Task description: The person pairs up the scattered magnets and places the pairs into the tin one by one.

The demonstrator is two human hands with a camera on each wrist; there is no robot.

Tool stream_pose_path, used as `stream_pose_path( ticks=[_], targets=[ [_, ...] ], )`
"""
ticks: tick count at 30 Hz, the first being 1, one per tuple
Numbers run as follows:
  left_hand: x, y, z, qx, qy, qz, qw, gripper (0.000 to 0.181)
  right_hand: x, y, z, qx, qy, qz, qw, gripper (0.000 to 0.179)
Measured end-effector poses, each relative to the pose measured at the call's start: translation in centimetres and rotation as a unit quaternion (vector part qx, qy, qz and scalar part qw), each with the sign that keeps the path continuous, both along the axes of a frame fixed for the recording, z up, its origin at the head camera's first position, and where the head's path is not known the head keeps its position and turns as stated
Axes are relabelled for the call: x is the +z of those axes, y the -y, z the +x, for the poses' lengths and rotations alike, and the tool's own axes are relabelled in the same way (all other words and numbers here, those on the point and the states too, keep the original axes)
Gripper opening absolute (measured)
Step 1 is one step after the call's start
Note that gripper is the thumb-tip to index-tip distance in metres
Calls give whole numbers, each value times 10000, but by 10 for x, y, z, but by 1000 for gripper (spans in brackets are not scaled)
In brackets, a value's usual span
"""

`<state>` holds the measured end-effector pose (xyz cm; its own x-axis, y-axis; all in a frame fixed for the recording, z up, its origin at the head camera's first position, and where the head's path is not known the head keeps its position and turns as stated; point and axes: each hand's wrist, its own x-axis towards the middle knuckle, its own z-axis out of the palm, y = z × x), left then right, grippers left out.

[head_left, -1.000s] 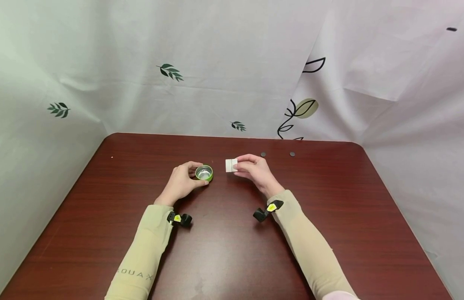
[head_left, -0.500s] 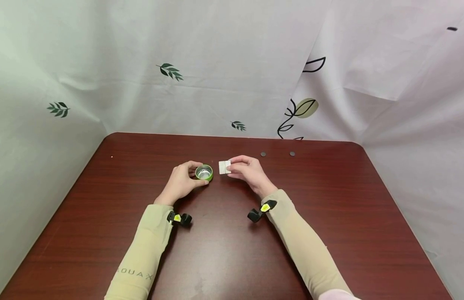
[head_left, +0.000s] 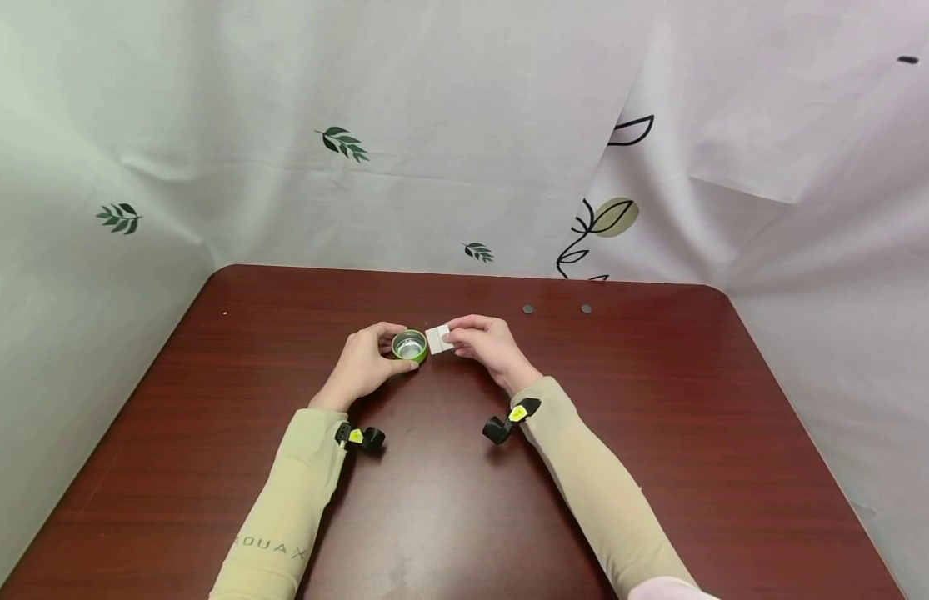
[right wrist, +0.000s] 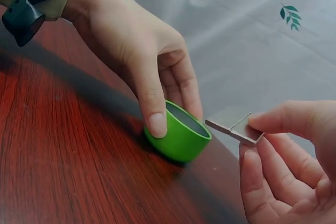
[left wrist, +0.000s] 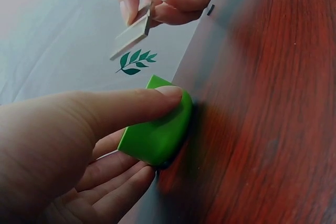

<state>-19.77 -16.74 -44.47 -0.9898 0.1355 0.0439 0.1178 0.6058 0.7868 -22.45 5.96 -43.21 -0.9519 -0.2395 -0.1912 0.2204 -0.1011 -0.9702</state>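
My left hand (head_left: 362,363) grips a small round green tin (right wrist: 181,141) by its side, thumb on the near wall and fingers behind. The tin stands on the table, its silvery inside (head_left: 409,345) visible from above. Just to its right, my right hand (head_left: 492,348) pinches a thin flat plate (head_left: 437,339) between thumb and fingers. The plate is pale on its broad face, with metallic edges and a line across its middle. In the right wrist view, one end of the plate (right wrist: 233,128) is right by the tin's rim, tilted and held above table height.
Two small dark discs (head_left: 527,309) (head_left: 586,308) lie near the back edge of the brown table (head_left: 449,467). A tiny pale speck (head_left: 225,313) is at the far left. White leaf-printed cloth (head_left: 434,167) hangs behind and at both sides.
My right hand has moved left with the plate, bringing it up close to the tin, and the plate has turned slightly. My left hand and the tin stay where they were.
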Motion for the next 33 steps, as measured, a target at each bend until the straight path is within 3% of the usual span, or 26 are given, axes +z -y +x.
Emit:
stream_pose_path(
  ticks=[13,33],
  targets=[
    [0,0,0,-15,-22,49,10000,59,-1,8,-5,317,223,-50,9992,23],
    [-1,1,-1,-38,-63,-20,10000,59,-1,27,-11,201,486,46,9986,22]
  ],
)
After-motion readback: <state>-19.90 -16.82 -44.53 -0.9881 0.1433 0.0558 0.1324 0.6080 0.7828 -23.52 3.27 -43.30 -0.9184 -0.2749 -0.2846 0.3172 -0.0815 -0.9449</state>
